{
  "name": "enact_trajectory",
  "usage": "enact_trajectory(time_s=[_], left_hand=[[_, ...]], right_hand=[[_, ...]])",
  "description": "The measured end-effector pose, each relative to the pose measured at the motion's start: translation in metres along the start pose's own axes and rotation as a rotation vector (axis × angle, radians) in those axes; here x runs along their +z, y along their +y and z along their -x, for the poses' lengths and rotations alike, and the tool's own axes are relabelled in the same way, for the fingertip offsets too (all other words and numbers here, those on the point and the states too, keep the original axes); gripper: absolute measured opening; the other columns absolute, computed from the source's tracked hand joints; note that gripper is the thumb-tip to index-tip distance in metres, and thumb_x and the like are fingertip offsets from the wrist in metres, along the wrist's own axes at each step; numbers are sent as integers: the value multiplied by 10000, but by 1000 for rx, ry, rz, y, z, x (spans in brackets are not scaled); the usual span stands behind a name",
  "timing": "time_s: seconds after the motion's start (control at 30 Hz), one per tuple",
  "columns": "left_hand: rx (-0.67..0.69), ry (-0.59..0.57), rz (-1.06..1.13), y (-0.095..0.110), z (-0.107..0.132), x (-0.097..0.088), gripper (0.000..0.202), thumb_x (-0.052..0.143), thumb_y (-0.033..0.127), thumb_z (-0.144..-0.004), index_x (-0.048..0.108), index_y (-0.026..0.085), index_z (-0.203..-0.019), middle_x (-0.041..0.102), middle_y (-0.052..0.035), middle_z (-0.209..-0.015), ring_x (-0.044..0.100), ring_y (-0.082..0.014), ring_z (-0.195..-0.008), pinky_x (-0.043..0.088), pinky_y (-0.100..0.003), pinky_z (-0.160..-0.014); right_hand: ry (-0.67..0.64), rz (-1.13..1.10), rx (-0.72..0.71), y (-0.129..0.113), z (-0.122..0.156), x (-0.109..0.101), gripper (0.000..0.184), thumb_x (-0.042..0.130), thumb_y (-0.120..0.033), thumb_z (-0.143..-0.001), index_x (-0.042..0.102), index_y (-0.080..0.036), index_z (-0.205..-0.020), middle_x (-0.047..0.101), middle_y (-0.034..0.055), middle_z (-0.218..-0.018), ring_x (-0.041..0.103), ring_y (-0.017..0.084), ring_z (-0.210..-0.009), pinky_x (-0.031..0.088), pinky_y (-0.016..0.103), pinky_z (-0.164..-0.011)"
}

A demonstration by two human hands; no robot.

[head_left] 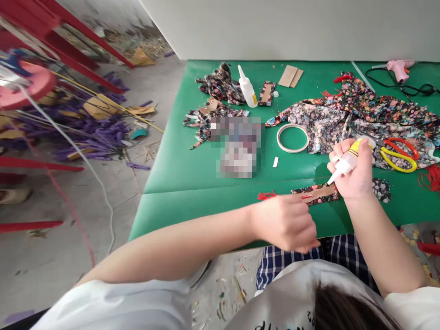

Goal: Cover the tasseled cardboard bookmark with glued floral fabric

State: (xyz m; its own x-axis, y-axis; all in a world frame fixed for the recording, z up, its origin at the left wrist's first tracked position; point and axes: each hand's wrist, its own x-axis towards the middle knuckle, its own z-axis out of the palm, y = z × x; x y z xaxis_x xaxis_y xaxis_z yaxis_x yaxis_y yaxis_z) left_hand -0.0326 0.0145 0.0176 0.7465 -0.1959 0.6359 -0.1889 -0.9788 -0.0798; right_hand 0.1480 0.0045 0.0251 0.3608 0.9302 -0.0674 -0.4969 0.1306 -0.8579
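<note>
bare green table (178,183) is lying open left of your left hand (285,222); ahead, a tape ring (293,137), heaped floral fabric (360,114) and scissors (398,154) are crowding your reach; a white bottle (247,87) is standing behind.

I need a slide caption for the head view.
Right hand holds a glue bottle tilted toward a floral fabric strip; left hand at its end.

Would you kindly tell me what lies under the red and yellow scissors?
The scissors lie on the floral fabric, which rests on the green table. The glue bottle in the right hand covers part of their blades.
</note>
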Motion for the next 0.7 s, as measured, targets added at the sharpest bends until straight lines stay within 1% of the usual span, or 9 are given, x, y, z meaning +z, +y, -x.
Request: enact_trajectory(time_s=[0.07, 0.13, 0.2, 0.23, 0.3, 0.37, 0.47, 0.53, 0.7], left_hand=[[-24, -87, 13, 26, -1, 2, 232, 599, 290, -839, 584, 155, -651, 550, 12, -542, 538, -120, -496, 378, -255, -441], [-88, -141, -50, 40, 0, 1, 121, 619, 236, -819, 651, 123, -789, 696, -63, -740, 660, -167, -669, 466, -262, -505], [-157, -161, -110, 47, 3, -1, 172, 612, 235, -824, 668, 95, -905, 737, -120, -921, 703, -215, -799, 541, -293, -603], [-190, -165, -134, 49, 4, -1, 202, 606, 244, -830, 666, 83, -935, 738, -134, -955, 710, -229, -819, 563, -312, -644], [-252, -179, -173, 52, 5, -1, 225, 602, 242, -827, 659, 63, -951, 742, -144, -939, 719, -246, -818, 586, -341, -696], [-303, -190, -210, 55, 5, 0, 225, 596, 218, -815, 654, 48, -950, 744, -153, -909, 722, -255, -819, 594, -353, -721], [-358, -220, -255, 58, 3, 5, 220, 550, 153, -800, 649, 29, -952, 739, -177, -914, 723, -259, -836, 594, -356, -736], [-377, -209, -288, 59, 3, 10, 228, 510, 122, -789, 645, 19, -942, 735, -192, -906, 722, -261, -830, 588, -362, -733], [-426, -132, -313, 64, 4, 25, 263, 491, 148, -764, 635, 20, -943, 728, -209, -915, 711, -283, -844, 549, -404, -769]], right_hand=[[20, 49, -29, 0, -1, 0, 514, 624, -695, -657, 451, -220, -563, 336, -64, -540, 327, 57, -429, 252, 198, -358], [45, 128, -83, 2, -2, 0, 516, 548, -706, -702, 474, -224, -532, 348, -50, -517, 329, 67, -417, 251, 220, -361], [60, 249, -159, 6, -1, 0, 530, 483, -706, -743, 504, -226, -519, 368, -37, -493, 339, 75, -409, 241, 235, -361], [62, 319, -199, 8, -1, -1, 534, 462, -701, -762, 522, -227, -525, 375, -34, -485, 342, 76, -404, 235, 239, -362], [42, 462, -270, 10, 2, -1, 517, 450, -678, -801, 561, -228, -572, 402, -34, -495, 365, 76, -412, 239, 239, -371], [-19, 583, -339, 11, 6, -1, 469, 467, -641, -827, 590, -229, -638, 435, -39, -527, 399, 72, -436, 271, 233, -391], [-144, 758, -442, 8, 12, -2, 384, 518, -570, -841, 619, -226, -703, 535, -38, -599, 480, 76, -493, 357, 234, -439], [-188, 865, -501, 7, 15, -3, 340, 552, -529, -837, 633, -221, -718, 600, -31, -654, 544, 88, -547, 420, 245, -486], [-232, 920, -544, 5, 19, -4, 315, 545, -499, -855, 637, -226, -730, 624, -32, -659, 590, 104, -554, 452, 255, -488]])
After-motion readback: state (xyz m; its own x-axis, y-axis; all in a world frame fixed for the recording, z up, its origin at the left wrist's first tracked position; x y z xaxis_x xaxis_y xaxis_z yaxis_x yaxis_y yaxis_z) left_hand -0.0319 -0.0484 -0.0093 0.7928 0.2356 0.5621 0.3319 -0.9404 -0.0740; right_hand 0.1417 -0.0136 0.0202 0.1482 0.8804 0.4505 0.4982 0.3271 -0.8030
